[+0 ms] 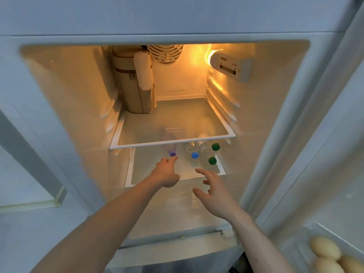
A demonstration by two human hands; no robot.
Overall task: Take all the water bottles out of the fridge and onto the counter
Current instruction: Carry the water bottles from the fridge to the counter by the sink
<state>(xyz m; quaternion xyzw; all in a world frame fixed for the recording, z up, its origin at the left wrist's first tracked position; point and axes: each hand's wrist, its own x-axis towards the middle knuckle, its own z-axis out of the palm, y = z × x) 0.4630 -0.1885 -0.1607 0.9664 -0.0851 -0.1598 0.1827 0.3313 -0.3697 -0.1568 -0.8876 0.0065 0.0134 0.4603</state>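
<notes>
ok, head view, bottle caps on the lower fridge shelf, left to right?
purple cap → blue cap → two green caps, the nearer slightly left of the farther.

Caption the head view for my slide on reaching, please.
Both open hands, left hand and right hand, reach toward four capped water bottles on the fridge's lower shelf.

Purple cap (172, 153), blue cap (195, 155), two green caps (212, 160), beige bag (134, 79).
</notes>
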